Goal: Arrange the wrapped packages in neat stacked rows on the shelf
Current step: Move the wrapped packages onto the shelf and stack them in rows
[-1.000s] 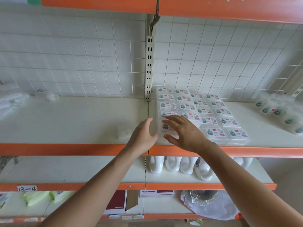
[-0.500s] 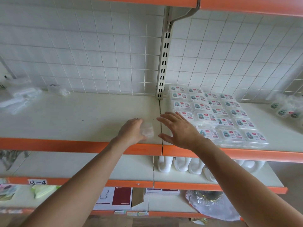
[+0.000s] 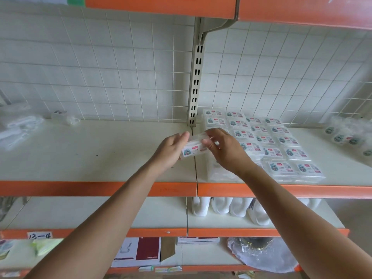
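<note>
Reaching up from the bottom edge, two bare forearms cross in front of the lower shelves, where a row of white containers [image 3: 221, 206] stands behind the right arm and a handwritten "13-4" label [image 3: 39, 236] sits on the orange rail. Lower down lie flat boxes [image 3: 138, 252] and a crumpled plastic bag [image 3: 261, 256].

Above the orange front rail [image 3: 90, 188], the left hand [image 3: 171, 150] curls its fingers round the left end of one wrapped package [image 3: 193, 148], while the right hand [image 3: 225, 152] pinches the other end between thumb and fingers. The package is held off the shelf [image 3: 90, 154], over the seam between its two boards.

Just right of it, the stacked rows of packages [image 3: 281, 141] fill the board; the right hand and wrist hide their front-left corner. Loose round packs [image 3: 346, 135] lie further right, clear bags [image 3: 18, 125] far left. Behind stand the slotted upright [image 3: 196, 77] and the wire grid [image 3: 120, 77].
</note>
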`<move>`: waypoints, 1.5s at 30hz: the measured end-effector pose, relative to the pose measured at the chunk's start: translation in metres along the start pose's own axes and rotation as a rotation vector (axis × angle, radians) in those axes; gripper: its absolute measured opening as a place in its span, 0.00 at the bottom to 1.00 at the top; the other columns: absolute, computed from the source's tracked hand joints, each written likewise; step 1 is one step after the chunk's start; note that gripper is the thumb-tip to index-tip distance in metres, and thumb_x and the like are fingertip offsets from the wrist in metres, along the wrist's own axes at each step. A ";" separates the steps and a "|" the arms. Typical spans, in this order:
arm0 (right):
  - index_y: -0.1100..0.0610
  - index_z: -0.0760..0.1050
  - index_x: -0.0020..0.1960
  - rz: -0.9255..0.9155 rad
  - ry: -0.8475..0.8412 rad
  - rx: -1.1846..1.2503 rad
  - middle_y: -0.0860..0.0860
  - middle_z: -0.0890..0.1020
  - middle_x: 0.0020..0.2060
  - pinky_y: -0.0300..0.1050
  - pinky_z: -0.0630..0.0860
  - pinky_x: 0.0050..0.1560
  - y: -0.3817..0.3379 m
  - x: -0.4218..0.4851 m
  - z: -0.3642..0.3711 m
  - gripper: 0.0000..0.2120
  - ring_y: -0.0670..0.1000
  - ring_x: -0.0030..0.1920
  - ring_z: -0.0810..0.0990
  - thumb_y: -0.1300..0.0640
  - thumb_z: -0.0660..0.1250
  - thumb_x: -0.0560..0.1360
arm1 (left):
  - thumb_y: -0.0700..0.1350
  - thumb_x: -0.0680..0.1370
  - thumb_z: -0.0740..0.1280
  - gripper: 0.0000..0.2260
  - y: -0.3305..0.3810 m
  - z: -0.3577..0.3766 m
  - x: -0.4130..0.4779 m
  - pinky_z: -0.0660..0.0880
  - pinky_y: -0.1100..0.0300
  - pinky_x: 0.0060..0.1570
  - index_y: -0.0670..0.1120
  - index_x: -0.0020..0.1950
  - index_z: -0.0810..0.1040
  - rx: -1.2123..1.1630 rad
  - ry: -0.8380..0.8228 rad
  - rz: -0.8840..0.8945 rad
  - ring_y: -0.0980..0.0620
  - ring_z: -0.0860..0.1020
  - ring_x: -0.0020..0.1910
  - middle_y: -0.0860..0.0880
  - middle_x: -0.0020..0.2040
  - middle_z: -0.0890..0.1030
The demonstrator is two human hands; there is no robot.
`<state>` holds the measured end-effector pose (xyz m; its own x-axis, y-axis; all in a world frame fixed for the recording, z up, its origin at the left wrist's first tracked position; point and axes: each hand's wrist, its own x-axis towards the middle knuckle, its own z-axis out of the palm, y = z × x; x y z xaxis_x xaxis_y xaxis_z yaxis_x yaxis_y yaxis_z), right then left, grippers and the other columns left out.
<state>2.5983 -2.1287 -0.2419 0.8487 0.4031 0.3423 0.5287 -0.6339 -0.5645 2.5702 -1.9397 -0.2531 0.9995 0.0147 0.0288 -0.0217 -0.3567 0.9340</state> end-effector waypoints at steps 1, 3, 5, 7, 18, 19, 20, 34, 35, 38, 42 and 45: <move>0.59 0.74 0.60 0.033 0.005 -0.009 0.51 0.77 0.51 0.51 0.77 0.46 -0.001 0.000 -0.002 0.15 0.50 0.47 0.76 0.49 0.59 0.81 | 0.63 0.77 0.55 0.26 0.002 0.002 0.000 0.79 0.44 0.44 0.41 0.49 0.77 -0.025 -0.012 -0.004 0.49 0.80 0.38 0.44 0.40 0.81; 0.60 0.74 0.60 0.064 0.012 -0.044 0.51 0.76 0.49 0.48 0.76 0.43 -0.001 0.000 -0.006 0.15 0.50 0.45 0.74 0.50 0.58 0.82 | 0.59 0.82 0.54 0.24 0.006 0.006 0.000 0.80 0.46 0.41 0.39 0.51 0.77 -0.074 -0.026 -0.004 0.47 0.81 0.38 0.40 0.42 0.81; 0.60 0.74 0.59 0.068 0.015 -0.068 0.53 0.76 0.48 0.41 0.73 0.38 0.001 -0.001 -0.008 0.15 0.51 0.44 0.74 0.51 0.57 0.82 | 0.54 0.84 0.54 0.21 0.010 0.011 0.000 0.81 0.50 0.38 0.37 0.52 0.76 -0.130 -0.031 -0.006 0.48 0.80 0.37 0.39 0.42 0.80; 0.60 0.74 0.59 0.082 0.004 -0.047 0.54 0.76 0.49 0.33 0.70 0.32 0.004 -0.002 -0.010 0.15 0.50 0.42 0.74 0.52 0.56 0.83 | 0.53 0.84 0.55 0.21 0.014 0.016 -0.001 0.81 0.51 0.36 0.36 0.53 0.76 -0.159 -0.040 -0.014 0.47 0.81 0.37 0.39 0.42 0.80; 0.52 0.74 0.56 0.220 0.179 0.247 0.42 0.79 0.46 0.31 0.74 0.42 0.015 -0.012 -0.031 0.09 0.43 0.46 0.78 0.52 0.67 0.77 | 0.46 0.79 0.67 0.09 0.024 0.033 -0.003 0.76 0.60 0.34 0.41 0.49 0.82 -0.129 -0.146 0.033 0.50 0.76 0.35 0.40 0.43 0.81; 0.52 0.74 0.54 0.217 0.202 0.258 0.42 0.79 0.47 0.34 0.75 0.45 0.016 -0.013 -0.032 0.09 0.43 0.47 0.78 0.52 0.69 0.76 | 0.43 0.79 0.67 0.07 0.027 0.036 -0.003 0.77 0.61 0.33 0.41 0.50 0.81 -0.173 -0.160 0.033 0.50 0.77 0.37 0.39 0.44 0.81; 0.51 0.74 0.53 0.215 0.224 0.269 0.43 0.78 0.49 0.36 0.75 0.47 0.017 -0.015 -0.033 0.08 0.43 0.47 0.78 0.53 0.70 0.76 | 0.41 0.79 0.67 0.05 0.029 0.039 -0.004 0.78 0.62 0.33 0.41 0.50 0.81 -0.195 -0.163 0.036 0.49 0.78 0.39 0.39 0.46 0.81; 0.52 0.73 0.64 -0.061 0.081 0.033 0.45 0.74 0.64 0.40 0.75 0.57 0.047 -0.047 -0.050 0.20 0.44 0.57 0.76 0.56 0.72 0.74 | 0.46 0.81 0.64 0.08 0.041 0.066 0.003 0.69 0.69 0.29 0.43 0.55 0.78 -0.044 -0.024 0.042 0.59 0.75 0.34 0.48 0.44 0.81; 0.51 0.73 0.65 -0.098 0.053 0.013 0.45 0.73 0.66 0.40 0.72 0.61 0.050 -0.051 -0.053 0.21 0.43 0.61 0.74 0.54 0.73 0.74 | 0.46 0.81 0.64 0.08 0.042 0.069 0.004 0.69 0.70 0.29 0.44 0.54 0.78 -0.025 -0.034 0.051 0.59 0.76 0.34 0.48 0.44 0.81; 0.49 0.73 0.66 -0.153 -0.012 -0.045 0.44 0.69 0.70 0.41 0.68 0.66 0.057 -0.061 -0.063 0.26 0.45 0.70 0.69 0.51 0.75 0.70 | 0.47 0.81 0.62 0.09 0.049 0.081 0.004 0.70 0.71 0.30 0.44 0.54 0.79 0.002 -0.057 0.071 0.57 0.77 0.38 0.48 0.45 0.81; 0.53 0.76 0.63 -0.159 0.017 -0.166 0.50 0.76 0.63 0.45 0.73 0.61 0.068 -0.073 -0.078 0.28 0.52 0.62 0.75 0.48 0.78 0.66 | 0.49 0.82 0.61 0.11 0.054 0.101 0.001 0.78 0.59 0.42 0.45 0.54 0.80 0.012 -0.069 0.064 0.48 0.81 0.45 0.46 0.48 0.83; 0.54 0.78 0.60 -0.054 0.052 -0.209 0.50 0.79 0.57 0.48 0.75 0.58 0.079 -0.083 -0.086 0.27 0.53 0.58 0.76 0.46 0.78 0.65 | 0.48 0.82 0.59 0.12 0.051 0.110 -0.001 0.77 0.52 0.52 0.45 0.55 0.80 0.246 -0.012 0.185 0.48 0.80 0.50 0.47 0.51 0.83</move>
<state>2.5709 -2.2687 -0.2505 0.8156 0.4093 0.4090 0.5598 -0.7372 -0.3784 2.5711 -2.0609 -0.2446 0.9793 -0.0817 0.1850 -0.1983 -0.5678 0.7990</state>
